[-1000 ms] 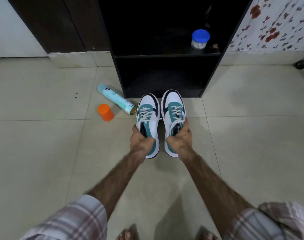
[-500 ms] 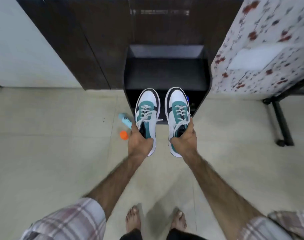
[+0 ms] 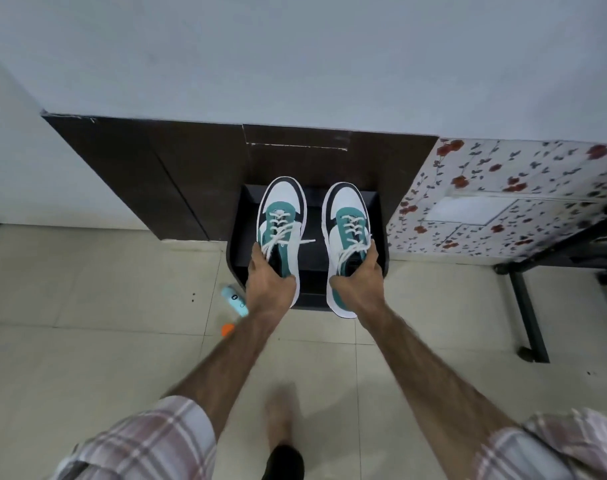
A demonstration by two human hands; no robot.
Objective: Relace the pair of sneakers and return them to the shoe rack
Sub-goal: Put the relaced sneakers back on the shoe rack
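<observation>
The left hand [image 3: 269,284] grips the heel collar of the left white, teal and black lace-up sneaker [image 3: 281,220], fingers curled into its opening, while the right hand [image 3: 359,280] holds the matching right white, teal and black sneaker [image 3: 345,230] the same way. Both shoes are laced with white laces, toes pointing away from the person, side by side but apart, held in the air above the open top of the dark brown wooden shoe rack [image 3: 378,216] that stands against the pale wall. On the beige tiled floor [image 3: 87,306], near the rack's front left corner, lies a light blue spray can [image 3: 235,299], with a small orange cap [image 3: 227,329] just beside it, partly hidden by the left forearm. A floral-patterned cloth [image 3: 503,202] covers a table at the rack's right side. Plaid sleeves [image 3: 149,441] show at the bottom edge.
</observation>
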